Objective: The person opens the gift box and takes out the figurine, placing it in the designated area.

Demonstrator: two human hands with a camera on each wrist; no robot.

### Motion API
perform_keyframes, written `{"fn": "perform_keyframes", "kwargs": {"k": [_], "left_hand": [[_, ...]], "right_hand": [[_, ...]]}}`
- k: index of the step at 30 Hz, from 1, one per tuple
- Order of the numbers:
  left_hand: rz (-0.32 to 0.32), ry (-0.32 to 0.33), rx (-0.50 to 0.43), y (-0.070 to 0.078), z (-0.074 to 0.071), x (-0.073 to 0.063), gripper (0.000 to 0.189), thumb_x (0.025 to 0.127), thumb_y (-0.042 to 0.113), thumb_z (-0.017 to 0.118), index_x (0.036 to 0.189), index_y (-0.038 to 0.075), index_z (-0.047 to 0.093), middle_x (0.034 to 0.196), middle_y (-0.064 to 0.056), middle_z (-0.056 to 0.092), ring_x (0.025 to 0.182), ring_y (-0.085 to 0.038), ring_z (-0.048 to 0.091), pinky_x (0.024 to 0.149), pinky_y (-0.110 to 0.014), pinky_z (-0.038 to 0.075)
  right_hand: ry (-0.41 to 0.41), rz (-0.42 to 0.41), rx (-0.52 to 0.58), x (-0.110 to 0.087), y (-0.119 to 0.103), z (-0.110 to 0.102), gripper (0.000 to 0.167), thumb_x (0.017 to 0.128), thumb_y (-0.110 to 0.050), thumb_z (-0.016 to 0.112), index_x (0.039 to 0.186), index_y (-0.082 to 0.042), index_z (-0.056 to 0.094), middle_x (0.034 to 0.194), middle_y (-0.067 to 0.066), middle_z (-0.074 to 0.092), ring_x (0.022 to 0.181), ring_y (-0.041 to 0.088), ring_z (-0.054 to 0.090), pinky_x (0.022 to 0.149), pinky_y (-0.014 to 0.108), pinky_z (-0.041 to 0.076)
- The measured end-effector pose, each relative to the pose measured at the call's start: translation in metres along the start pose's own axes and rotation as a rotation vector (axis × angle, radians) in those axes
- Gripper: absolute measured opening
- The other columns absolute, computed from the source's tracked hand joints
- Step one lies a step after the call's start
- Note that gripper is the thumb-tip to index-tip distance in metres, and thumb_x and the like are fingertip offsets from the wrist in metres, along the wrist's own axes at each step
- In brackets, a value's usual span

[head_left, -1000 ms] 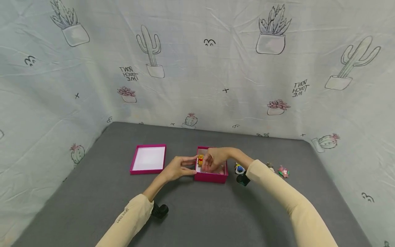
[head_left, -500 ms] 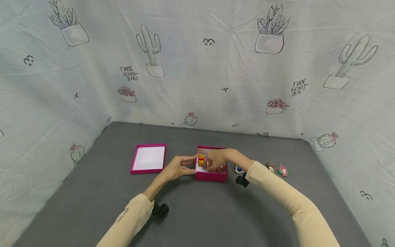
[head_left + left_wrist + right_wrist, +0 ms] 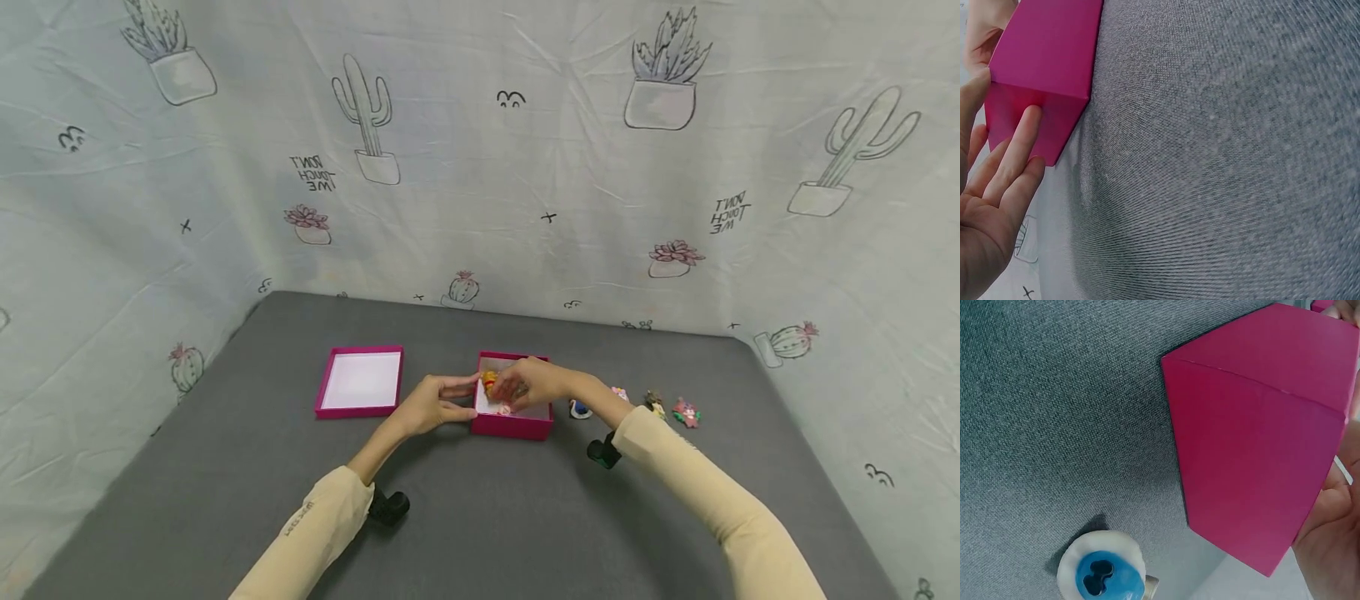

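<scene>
An open magenta box (image 3: pixel 512 427) with a pale inside stands mid-table. My left hand (image 3: pixel 426 406) is at its left side; in the left wrist view, straight fingers (image 3: pixel 1019 144) press on the magenta wall and the thumb is at the rim. From the right, my right hand (image 3: pixel 536 382) reaches into the box, fingers bent, tips right at a small yellow-and-red bear figurine (image 3: pixel 489 382). I cannot tell whether they pinch it. Near the front wall inside lies a small pink figurine (image 3: pixel 505 409). The right wrist view hides the fingertips behind the box.
Left of the box lies its magenta lid (image 3: pixel 366 382), white inside facing up. To the right are a blue-and-white figurine (image 3: pixel 579 409), a pink one (image 3: pixel 619 392) partly behind the arm, a brownish one (image 3: pixel 655 406) and a pink-and-green one (image 3: pixel 686 412). A printed curtain (image 3: pixel 450 167) hangs behind.
My right hand has shifted within the box and bent over the yellow bear, which now sits slightly tilted. The pink figurine near the front wall has come into sight. My left hand stays put.
</scene>
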State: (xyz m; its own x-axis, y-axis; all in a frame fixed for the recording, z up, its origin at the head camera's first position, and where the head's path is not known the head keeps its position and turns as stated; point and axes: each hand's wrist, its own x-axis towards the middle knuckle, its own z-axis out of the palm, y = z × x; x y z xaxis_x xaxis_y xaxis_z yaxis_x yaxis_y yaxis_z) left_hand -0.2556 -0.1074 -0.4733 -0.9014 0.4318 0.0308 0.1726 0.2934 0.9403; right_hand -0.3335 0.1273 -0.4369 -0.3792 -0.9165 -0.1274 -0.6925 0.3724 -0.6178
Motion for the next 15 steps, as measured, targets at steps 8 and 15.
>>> {"fn": "perform_keyframes", "kwargs": {"k": [8, 15], "left_hand": [[-0.014, 0.001, -0.003, 0.002, -0.001, 0.001, 0.06, 0.084, 0.001, 0.072, 0.139, -0.002, 0.048, 0.136, -0.024, 0.049, 0.12, -0.037, 0.053, 0.087, -0.04, 0.052], [-0.006, -0.008, -0.002, 0.001, -0.002, 0.001, 0.06, 0.084, 0.001, 0.071, 0.139, -0.004, 0.046, 0.136, -0.026, 0.049, 0.12, -0.039, 0.052, 0.087, -0.039, 0.053]], "right_hand": [[0.036, -0.011, -0.061, 0.0, -0.001, 0.0, 0.025, 0.084, 0.003, 0.071, 0.108, 0.003, 0.067, 0.105, 0.013, 0.068, 0.093, 0.022, 0.066, 0.082, 0.032, 0.055], [0.21, 0.061, -0.126, -0.005, -0.011, 0.006, 0.02, 0.08, -0.011, 0.079, 0.092, 0.003, 0.07, 0.088, 0.01, 0.072, 0.076, 0.015, 0.068, 0.069, 0.023, 0.056]]}}
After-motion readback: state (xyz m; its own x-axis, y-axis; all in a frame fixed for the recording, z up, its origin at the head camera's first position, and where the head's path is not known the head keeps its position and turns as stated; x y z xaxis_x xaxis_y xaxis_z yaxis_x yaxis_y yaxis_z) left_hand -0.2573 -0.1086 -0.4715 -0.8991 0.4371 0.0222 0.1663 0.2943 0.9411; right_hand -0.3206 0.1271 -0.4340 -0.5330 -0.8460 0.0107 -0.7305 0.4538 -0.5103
